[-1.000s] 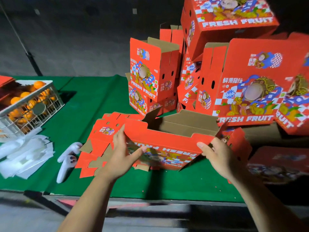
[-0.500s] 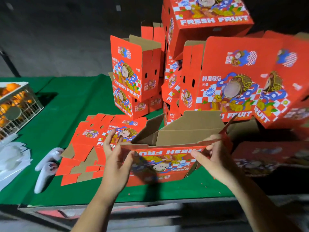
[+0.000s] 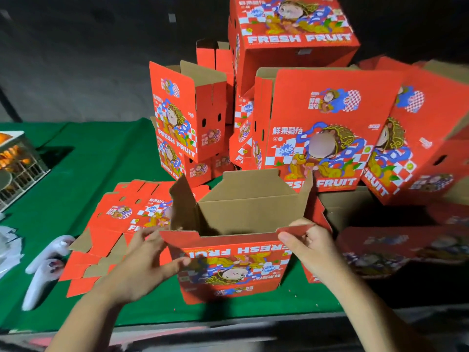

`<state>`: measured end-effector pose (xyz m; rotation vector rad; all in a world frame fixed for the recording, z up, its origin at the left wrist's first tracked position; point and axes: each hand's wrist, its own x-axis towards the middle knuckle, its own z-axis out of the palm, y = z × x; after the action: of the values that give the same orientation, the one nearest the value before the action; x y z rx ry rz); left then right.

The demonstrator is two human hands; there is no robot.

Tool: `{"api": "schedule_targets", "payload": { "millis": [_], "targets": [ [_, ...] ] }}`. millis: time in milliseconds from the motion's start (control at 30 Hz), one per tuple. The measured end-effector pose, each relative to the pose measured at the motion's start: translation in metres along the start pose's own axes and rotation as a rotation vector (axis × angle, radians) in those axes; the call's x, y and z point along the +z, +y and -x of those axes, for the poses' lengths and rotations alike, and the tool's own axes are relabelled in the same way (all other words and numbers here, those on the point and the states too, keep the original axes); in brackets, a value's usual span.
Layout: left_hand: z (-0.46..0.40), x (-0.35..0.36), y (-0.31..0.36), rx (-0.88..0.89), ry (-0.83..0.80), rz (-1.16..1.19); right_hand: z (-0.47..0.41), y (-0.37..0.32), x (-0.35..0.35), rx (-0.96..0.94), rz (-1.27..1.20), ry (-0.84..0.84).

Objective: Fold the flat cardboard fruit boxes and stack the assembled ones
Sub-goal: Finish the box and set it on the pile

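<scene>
A red "FRESH FRUIT" cardboard box point(image 3: 233, 270) stands squared up near the table's front edge, its top open and brown flaps raised. My left hand point(image 3: 144, 262) grips its near left corner, thumb on the printed front. My right hand point(image 3: 307, 247) pinches the near right top flap. A pile of flat red box blanks point(image 3: 119, 224) lies to the left, partly hidden behind the box. Assembled red boxes point(image 3: 327, 128) are heaped at the back and right, one point(image 3: 291, 31) on top.
The table wears a green cloth point(image 3: 83, 158). A white wire basket of oranges point(image 3: 17, 163) sits at the far left. Two white controllers point(image 3: 43, 273) lie left of the blanks, with white plastic point(image 3: 7, 250) beyond. More red cardboard point(image 3: 406, 245) lies at the right in shadow.
The box has gone from a slanted, half-collapsed shape to an upright open rectangle, drawn nearer the front edge. Both hands shifted along its near wall to the corners. The view panned left.
</scene>
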<state>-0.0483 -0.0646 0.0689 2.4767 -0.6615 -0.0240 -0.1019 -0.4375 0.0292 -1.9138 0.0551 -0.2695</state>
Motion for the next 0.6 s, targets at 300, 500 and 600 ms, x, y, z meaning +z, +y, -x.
{"api": "schedule_targets", "payload": {
  "millis": [300,500,600],
  "targets": [
    [0.009,0.051,0.015,-0.336,0.369,-0.142,0.001,-0.004,0.001,-0.057,0.649,0.208],
    [0.009,0.039,0.016,-0.057,0.410,0.067,0.000,0.013,0.006,0.098,0.525,0.316],
    [0.001,0.037,0.034,0.007,0.319,0.247,-0.004,0.015,0.006,0.120,0.393,0.242]
  ]
}}
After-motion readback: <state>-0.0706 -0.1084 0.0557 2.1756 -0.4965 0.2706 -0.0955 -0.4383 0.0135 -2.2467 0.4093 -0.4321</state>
